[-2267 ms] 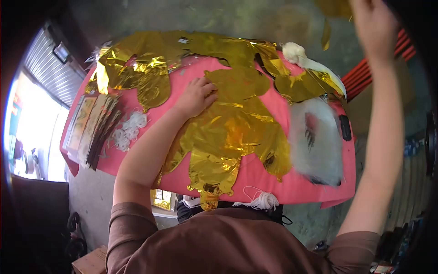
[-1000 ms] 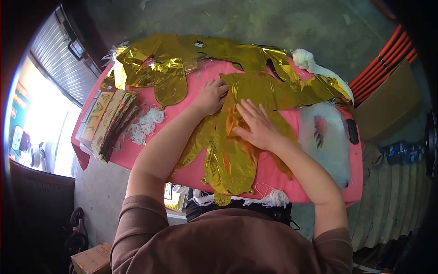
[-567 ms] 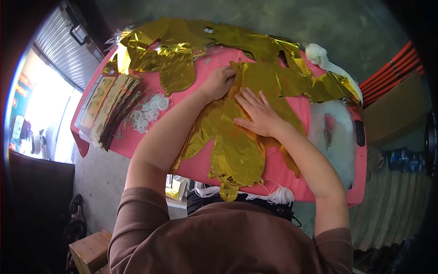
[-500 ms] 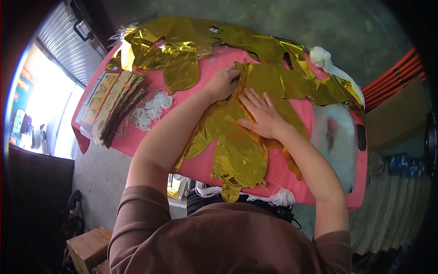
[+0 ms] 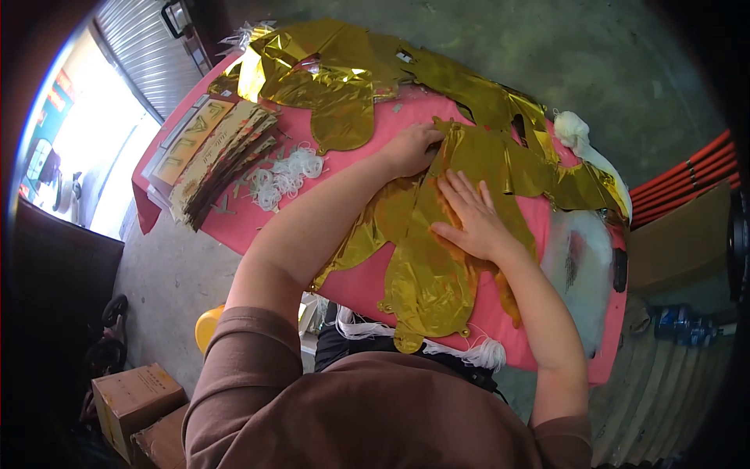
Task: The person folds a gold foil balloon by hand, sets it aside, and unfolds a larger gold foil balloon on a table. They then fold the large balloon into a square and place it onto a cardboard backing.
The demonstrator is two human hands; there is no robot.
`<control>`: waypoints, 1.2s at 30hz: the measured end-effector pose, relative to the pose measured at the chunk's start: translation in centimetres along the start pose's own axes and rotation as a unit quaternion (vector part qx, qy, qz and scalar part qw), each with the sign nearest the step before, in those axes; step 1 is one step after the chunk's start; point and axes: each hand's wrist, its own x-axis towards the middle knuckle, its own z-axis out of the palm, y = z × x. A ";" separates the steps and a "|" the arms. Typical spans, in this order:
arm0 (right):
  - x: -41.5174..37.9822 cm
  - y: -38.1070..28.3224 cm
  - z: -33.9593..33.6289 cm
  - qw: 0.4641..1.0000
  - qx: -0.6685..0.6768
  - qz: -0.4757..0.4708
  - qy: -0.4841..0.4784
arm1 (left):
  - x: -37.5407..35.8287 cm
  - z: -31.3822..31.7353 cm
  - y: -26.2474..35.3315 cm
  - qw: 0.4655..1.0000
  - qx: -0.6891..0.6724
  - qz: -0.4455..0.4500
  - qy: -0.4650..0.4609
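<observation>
A flat gold foil balloon [image 5: 426, 273] lies folded lengthwise on the pink table [image 5: 351, 160] in front of me. My right hand [image 5: 470, 219] presses flat on its folded middle, fingers spread. My left hand [image 5: 412, 148] rests at the balloon's far end, fingers curled on the foil edge. More gold foil balloons [image 5: 328, 70] are piled along the far side of the table.
A stack of packaged cards [image 5: 215, 152] and a heap of white string loops [image 5: 285, 176] lie at the left. Clear plastic bags [image 5: 578, 266] and a black object [image 5: 619, 270] lie at the right. White string [image 5: 469, 352] hangs off the near edge. Cardboard boxes [image 5: 129, 395] stand on the floor.
My right hand came down from overhead onto the balloon, which got folded in half lengthwise. Both hands stay pressed on it while my view shifts, moving the table right and down in frame.
</observation>
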 end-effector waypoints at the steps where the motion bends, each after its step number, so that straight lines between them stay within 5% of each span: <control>1: -0.2 0.1 0.0 1.000 -0.006 0.006 0.003 | -0.1 0.1 0.0 1.000 -0.003 0.003 0.008; 28: 0.7 -2.0 0.8 0.999 -0.002 0.009 0.030 | 0.0 -0.3 0.0 0.997 -0.036 0.032 0.055; 36: 0.8 -1.9 1.9 0.998 -0.031 0.010 0.062 | 0.3 -0.9 -0.2 0.999 0.005 0.036 0.007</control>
